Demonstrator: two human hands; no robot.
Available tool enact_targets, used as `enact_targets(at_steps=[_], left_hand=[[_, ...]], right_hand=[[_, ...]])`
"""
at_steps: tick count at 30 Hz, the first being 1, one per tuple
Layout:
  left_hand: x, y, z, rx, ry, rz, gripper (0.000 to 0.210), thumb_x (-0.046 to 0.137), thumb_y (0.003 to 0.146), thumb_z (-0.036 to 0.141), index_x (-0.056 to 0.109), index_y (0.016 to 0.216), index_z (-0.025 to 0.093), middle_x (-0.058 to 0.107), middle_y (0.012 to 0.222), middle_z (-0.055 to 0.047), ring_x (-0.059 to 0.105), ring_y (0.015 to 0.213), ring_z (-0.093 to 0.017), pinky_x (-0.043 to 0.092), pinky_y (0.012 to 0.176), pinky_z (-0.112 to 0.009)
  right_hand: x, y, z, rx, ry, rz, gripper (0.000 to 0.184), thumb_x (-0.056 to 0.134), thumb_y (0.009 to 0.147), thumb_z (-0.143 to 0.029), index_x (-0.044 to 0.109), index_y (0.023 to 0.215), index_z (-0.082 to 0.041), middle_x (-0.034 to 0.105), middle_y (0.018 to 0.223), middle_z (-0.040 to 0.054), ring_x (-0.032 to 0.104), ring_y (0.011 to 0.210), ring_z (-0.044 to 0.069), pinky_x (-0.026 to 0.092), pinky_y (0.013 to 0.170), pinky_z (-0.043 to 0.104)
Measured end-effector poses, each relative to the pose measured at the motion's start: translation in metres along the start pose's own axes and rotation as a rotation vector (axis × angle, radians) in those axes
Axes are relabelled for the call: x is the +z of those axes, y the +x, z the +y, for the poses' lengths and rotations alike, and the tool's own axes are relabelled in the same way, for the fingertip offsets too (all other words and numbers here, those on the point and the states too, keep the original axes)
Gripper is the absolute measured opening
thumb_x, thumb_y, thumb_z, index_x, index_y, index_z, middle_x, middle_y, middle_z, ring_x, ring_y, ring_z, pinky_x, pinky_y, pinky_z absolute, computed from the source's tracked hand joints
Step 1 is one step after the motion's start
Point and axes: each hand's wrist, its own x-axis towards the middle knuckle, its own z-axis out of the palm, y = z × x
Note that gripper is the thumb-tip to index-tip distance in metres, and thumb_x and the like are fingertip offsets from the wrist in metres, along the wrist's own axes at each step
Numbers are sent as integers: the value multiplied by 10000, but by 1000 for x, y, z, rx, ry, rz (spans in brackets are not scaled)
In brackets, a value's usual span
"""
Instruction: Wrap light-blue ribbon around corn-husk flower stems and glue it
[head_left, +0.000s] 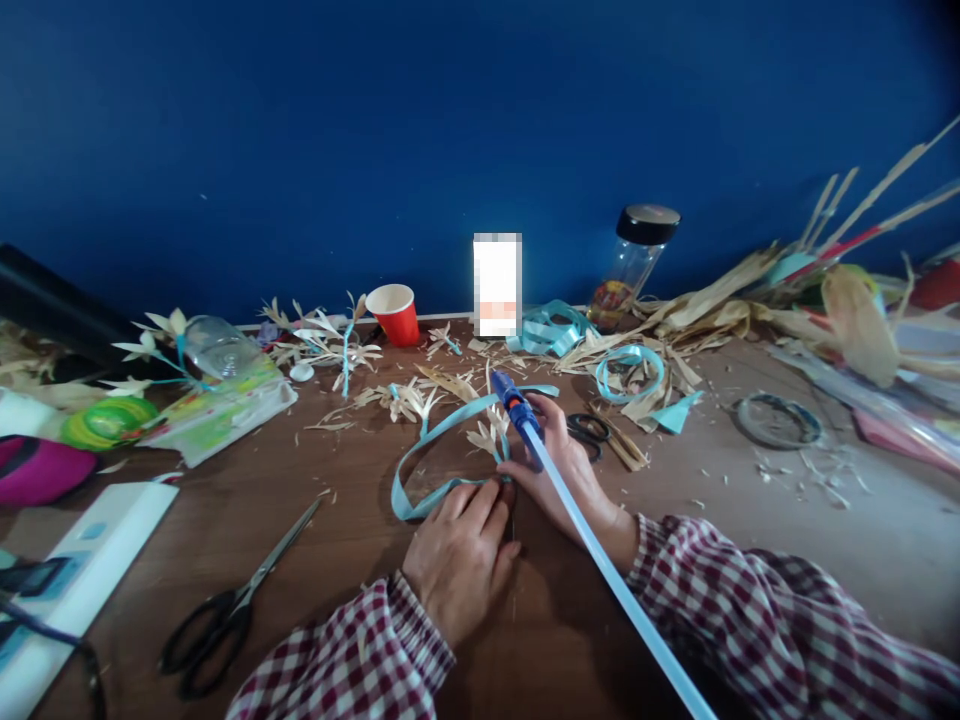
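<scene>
My right hand [566, 475] is closed around a blue glue gun [514, 402], its nozzle pointing away from me. A long, pale glue stick [592, 548] runs from its back toward the lower right. Closed and low over the table, my left hand [459, 550] pinches the end of a light blue ribbon [405, 492], which loops out to the left. Between the hands and just beyond them is a cream corn-husk flower [491, 436] with a blue-wrapped stem. Its lower end is hidden by my fingers.
Black-handled scissors [225, 610] lie at left, near a white power strip [112, 560]. Beyond are a red paper cup [394, 315], finished husk flowers [345, 345], a lidded jar [634, 265] and ribbon coils [630, 374]. Dry husks [705, 290] pile up at right. Another scissors handle [589, 430] shows beside my right hand.
</scene>
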Motion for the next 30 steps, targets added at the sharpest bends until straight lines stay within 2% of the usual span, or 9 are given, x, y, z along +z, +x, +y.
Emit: enact_targets(at_steps=[6,21,30], left_hand=[[-1,0,1,-32,62,-3,481,537,796,305,474,1258,185,507,1224,-109,422,1093,-297,389,924,-474],[-2,0,3,-57,63,31,432,516,803,306,508,1228,225,488,1228,-96,390,1100,-310,346,937,-502],[2,-2,3,-67,49,57,452,517,801,308,494,1244,223,484,1215,-94,386,1094,-311,343,935,-501]], right_hand=[[3,-1,2,-14,13,35,717,628,706,-204,256,1317,-226,629,993,70,634,752,199,497,683,321],[4,0,0,-24,-39,61,746,675,679,-262,264,1298,-210,616,903,41,605,691,176,464,618,276],[1,1,-4,-17,-36,76,699,686,692,-330,295,1257,-199,568,755,-11,578,604,175,471,588,297]])
